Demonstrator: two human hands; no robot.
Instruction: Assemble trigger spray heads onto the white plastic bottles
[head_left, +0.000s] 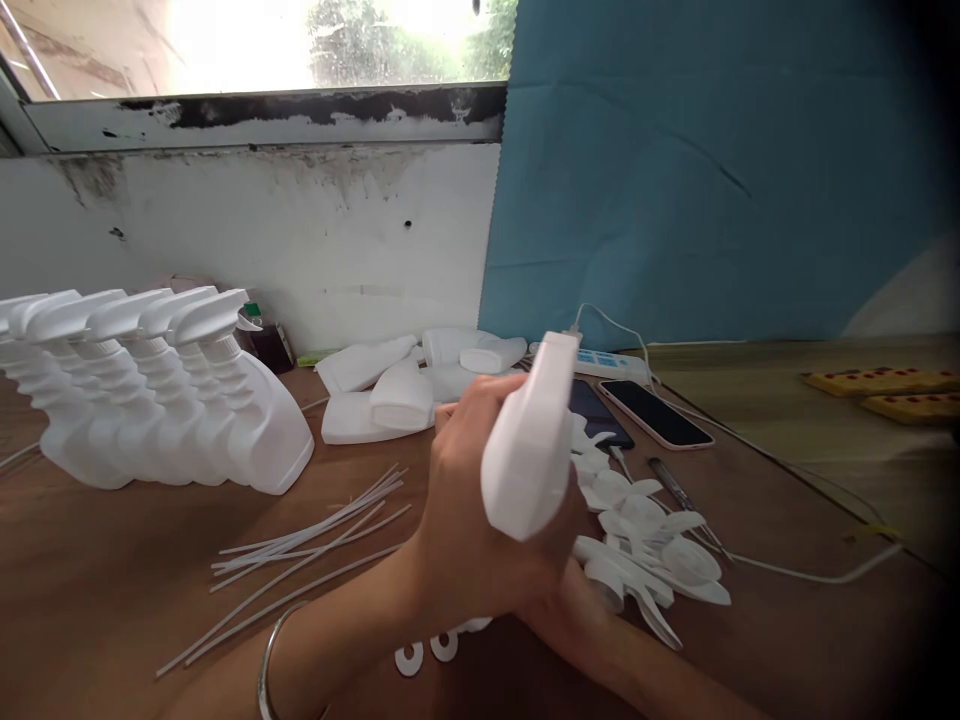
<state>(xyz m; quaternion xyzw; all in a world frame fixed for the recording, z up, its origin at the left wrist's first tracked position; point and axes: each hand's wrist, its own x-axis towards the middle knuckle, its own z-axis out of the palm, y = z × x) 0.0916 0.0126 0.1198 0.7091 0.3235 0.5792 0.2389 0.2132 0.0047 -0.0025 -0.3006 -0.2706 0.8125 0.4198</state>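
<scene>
The white sprayer (529, 450) is smooth plastic with a soft sheen; left of it, spray bottles (251, 430) in satiny white plastic, and thin, matt plastic tubes (292, 550); right of it, smooth white plastic parts (637, 520) and a glossy, dark-screened phone (656, 415); lower left of it, a shiny metal bracelet (264, 672); behind it, matt blue cloth (675, 170) and a rough, flaking painted wall (262, 225).

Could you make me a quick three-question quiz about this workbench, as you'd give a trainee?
1. True or false: the left hand grips a phone.
2. Which is nearest the row of upright bottles: (a) the power strip, (b) the thin white tubes, (c) the blue cloth?
3. Fill in: the pile of loose sprayer parts lies on the person's ____ side.

Key: 1 false, it grips a white piece; 2 b; 3 right.
</scene>
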